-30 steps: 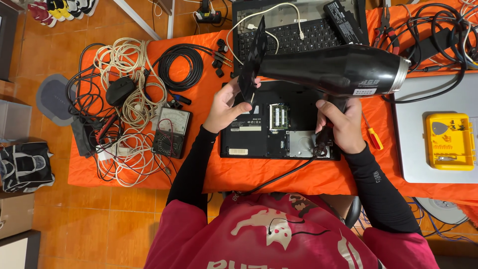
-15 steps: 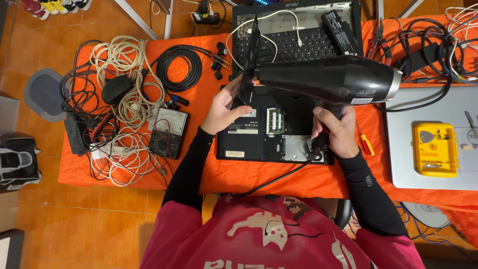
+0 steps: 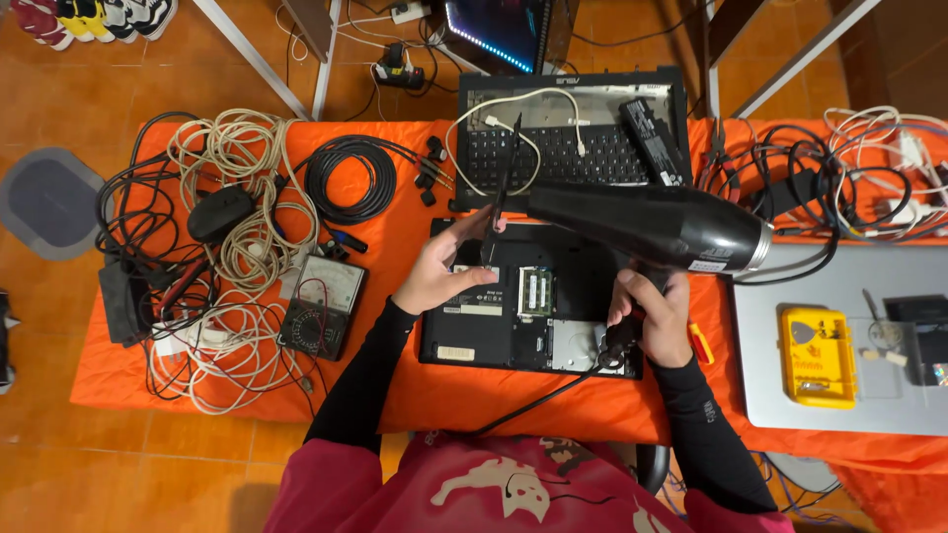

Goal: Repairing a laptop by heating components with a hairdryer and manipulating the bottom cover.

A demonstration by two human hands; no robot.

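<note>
In the middle of the frame the right hand is closed around the handle of a black hair dryer, which lies level above the table with its nozzle toward the left and its silver back ring toward the right; the black cord leaves the handle and runs down to the lower centre. The left hand rests on the opened laptop base, a black underside with its cover off, and its fingers pinch a thin black tool that stands nearly upright just before the dryer's nozzle. The laptop base lies on the orange table cloth in the centre. Above it, in the upper centre, sits a second laptop keyboard part with a white cable over it. To the left are a multimeter, a coiled black cable and a heap of white cords. At the right edge a yellow case lies on a grey laptop lid.
</note>
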